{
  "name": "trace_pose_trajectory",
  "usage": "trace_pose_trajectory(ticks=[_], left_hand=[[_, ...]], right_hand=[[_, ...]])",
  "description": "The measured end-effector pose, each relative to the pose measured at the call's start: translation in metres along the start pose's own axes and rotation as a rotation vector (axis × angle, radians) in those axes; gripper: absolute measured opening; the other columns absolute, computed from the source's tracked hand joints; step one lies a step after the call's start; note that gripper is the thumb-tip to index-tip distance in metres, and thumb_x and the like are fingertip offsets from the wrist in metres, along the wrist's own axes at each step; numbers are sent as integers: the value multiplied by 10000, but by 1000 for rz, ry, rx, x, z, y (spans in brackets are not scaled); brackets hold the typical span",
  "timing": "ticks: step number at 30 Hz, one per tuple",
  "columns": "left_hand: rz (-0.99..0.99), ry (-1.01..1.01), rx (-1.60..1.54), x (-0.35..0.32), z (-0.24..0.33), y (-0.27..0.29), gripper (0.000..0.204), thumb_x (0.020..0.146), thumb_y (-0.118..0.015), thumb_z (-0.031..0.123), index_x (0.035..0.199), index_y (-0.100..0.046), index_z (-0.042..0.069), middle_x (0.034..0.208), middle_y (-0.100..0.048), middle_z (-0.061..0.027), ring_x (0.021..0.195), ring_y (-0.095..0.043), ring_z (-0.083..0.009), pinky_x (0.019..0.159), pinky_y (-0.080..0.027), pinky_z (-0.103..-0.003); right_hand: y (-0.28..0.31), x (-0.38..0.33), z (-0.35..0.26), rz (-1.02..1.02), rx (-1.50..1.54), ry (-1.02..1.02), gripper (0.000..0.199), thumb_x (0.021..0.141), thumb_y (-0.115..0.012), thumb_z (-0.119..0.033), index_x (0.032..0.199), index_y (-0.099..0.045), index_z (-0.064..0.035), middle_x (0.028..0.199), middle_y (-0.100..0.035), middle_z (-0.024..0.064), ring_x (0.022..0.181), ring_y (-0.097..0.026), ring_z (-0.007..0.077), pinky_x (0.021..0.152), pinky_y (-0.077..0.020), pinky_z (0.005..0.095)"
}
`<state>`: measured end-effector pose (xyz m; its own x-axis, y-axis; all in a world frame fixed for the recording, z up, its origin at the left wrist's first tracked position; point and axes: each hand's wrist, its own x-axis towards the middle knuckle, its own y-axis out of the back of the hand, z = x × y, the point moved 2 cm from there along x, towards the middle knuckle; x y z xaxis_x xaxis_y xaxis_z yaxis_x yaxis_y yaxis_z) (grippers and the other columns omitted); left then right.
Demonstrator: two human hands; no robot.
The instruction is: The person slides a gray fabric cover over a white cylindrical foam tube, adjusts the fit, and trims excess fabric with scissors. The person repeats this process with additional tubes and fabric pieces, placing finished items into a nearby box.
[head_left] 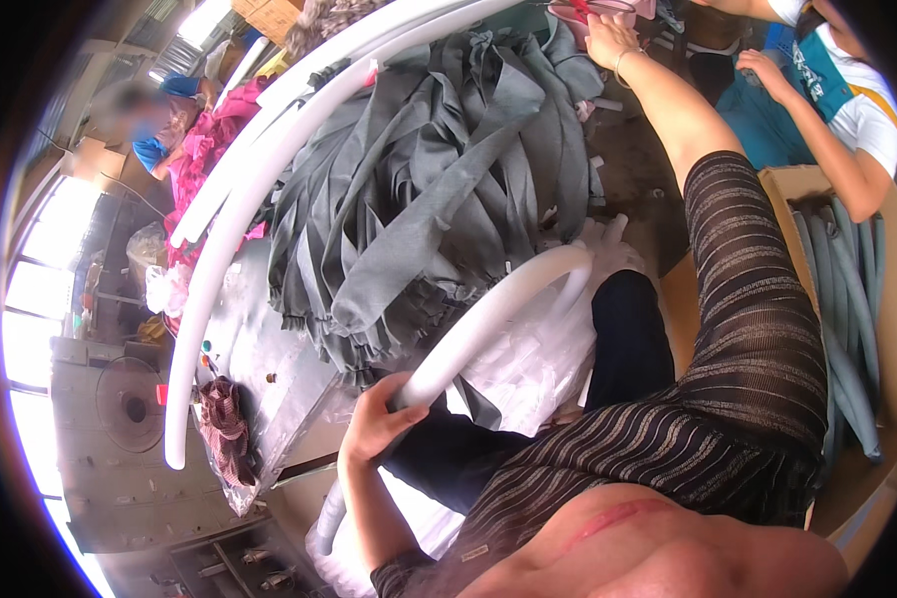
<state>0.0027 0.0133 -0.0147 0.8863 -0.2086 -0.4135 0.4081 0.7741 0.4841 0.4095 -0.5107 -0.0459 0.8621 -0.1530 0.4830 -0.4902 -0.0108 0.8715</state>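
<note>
Tubing (488, 319), white foam, is curving across the lap at 6 o'clock; left hand (374, 424) fingers are clenching its lower end. Right hand (608, 40) is reaching toward 1 o'clock, past grey fabric sleeves (439, 179) piled on the counter (244, 339); its grip cannot be told. Likely step: fetching a sleeve, then aligning it with the tube end.

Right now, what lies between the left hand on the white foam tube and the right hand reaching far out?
In the head view, a heap of grey fabric strips lies on the table between left hand and right hand.

Bright windows (30, 299) at left, grey worktable (254, 339), cardboard boxes (269, 15) behind
</note>
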Motion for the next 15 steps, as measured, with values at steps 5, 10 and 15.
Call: trace_pose_trajectory(ticks=[5,10,15], left_hand=[[-60,30,-84,14,7,7,461,754,-803,172,1140,-619,-2,913,-641,-23,827,-585,-102,748,-483,-259],[-15,-23,-64,19,5,10,447,752,-794,147,1132,-621,-11,927,-650,-30,842,-588,-115,777,-480,-270],[21,-63,48,19,14,10,420,752,-774,116,1121,-625,-17,928,-660,-47,852,-591,-125,793,-478,-279]], right_hand=[[-5,25,25,199,-122,87,282,896,-578,-335,1013,-600,-79,989,-667,106,1021,-570,308,891,-436,459],[36,24,25,400,-99,22,256,905,-555,-344,937,-621,-99,823,-681,88,838,-634,310,759,-459,463],[119,10,41,544,246,-199,295,894,-579,-270,1076,-597,-40,870,-647,184,852,-645,358,777,-503,476]])
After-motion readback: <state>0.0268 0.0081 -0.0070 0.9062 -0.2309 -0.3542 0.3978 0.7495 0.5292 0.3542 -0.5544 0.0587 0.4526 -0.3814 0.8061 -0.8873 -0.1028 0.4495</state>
